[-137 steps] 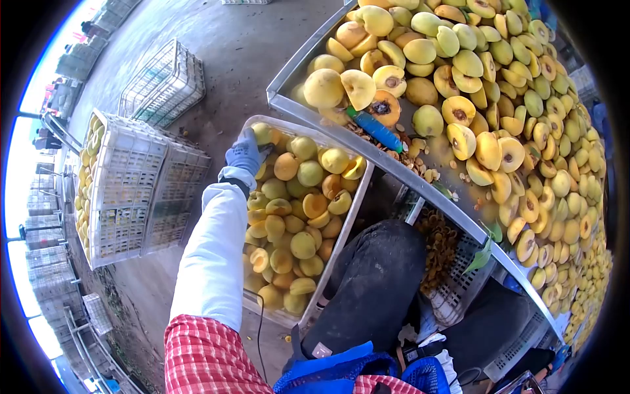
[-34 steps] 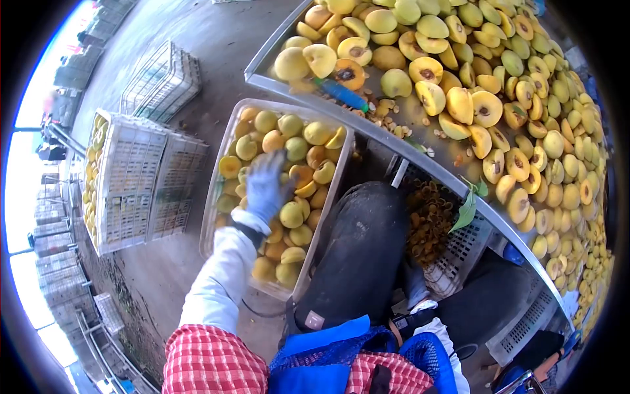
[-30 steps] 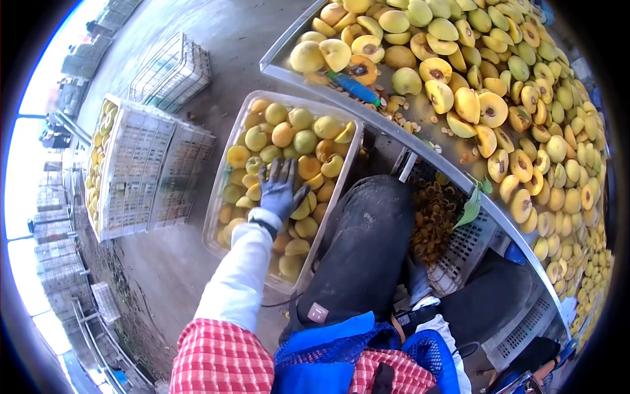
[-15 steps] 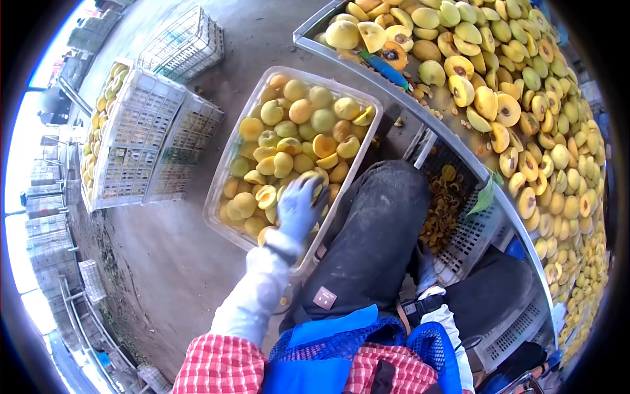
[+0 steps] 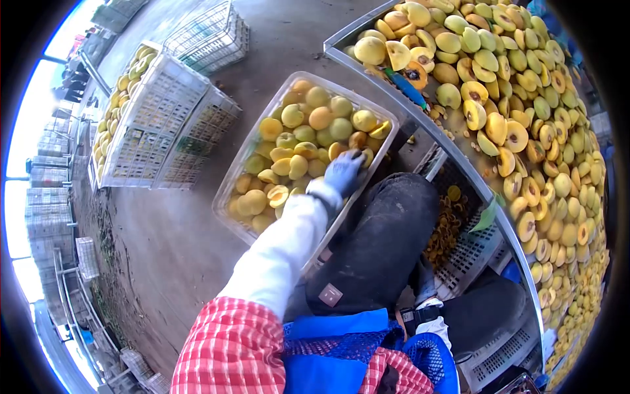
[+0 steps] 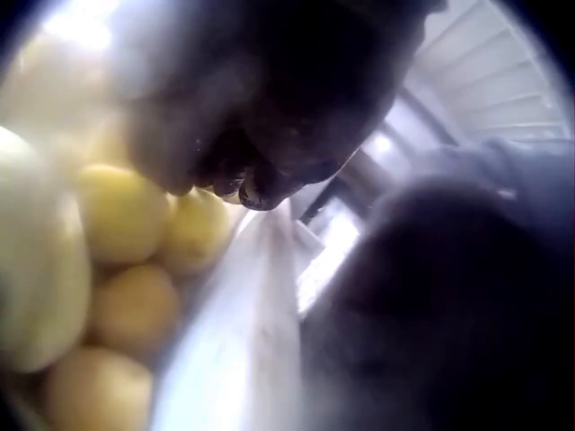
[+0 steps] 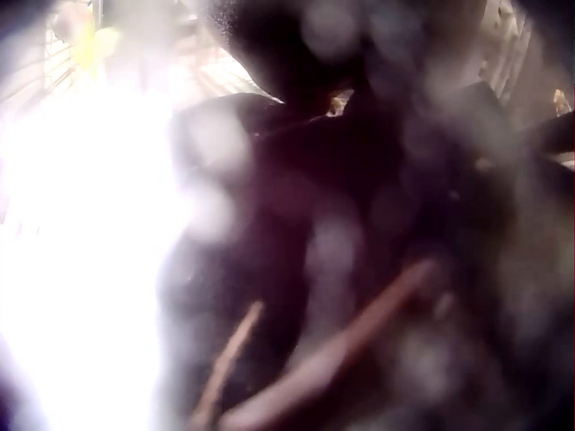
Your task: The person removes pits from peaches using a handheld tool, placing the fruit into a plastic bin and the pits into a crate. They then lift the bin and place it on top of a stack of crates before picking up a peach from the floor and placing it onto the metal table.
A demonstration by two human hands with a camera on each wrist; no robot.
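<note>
My left hand (image 5: 344, 172), in a blue-grey glove, lies over the right side of a pale plastic crate (image 5: 230, 180) full of yellow and greenish peaches (image 5: 298, 164), some halved. Its fingertips reach the fruit close to the rim. In the left wrist view its fingers (image 6: 260, 184) are dark and bent beside yellow peaches (image 6: 121, 215); I cannot tell whether they hold one. My right hand (image 5: 425, 282), gloved too, is low between the knees, beside a crate (image 5: 469, 249) with brown curved pieces (image 5: 447, 226). Its fingers are mostly hidden, and the right wrist view is dark and blurred.
A metal-edged table (image 5: 453, 148) on the right bears a large heap of whole and halved peaches (image 5: 525, 98), with a blue-handled tool (image 5: 407, 88) near its corner. Stacked white crates (image 5: 157, 118) stand left, and another crate (image 5: 209, 39) behind. My knee (image 5: 400, 203) is beside the peach crate.
My left hand has gone from the crate's far left corner back over the fruit, then to its right side. The right hand, hidden at first, now shows between the knees. The view has shifted.
</note>
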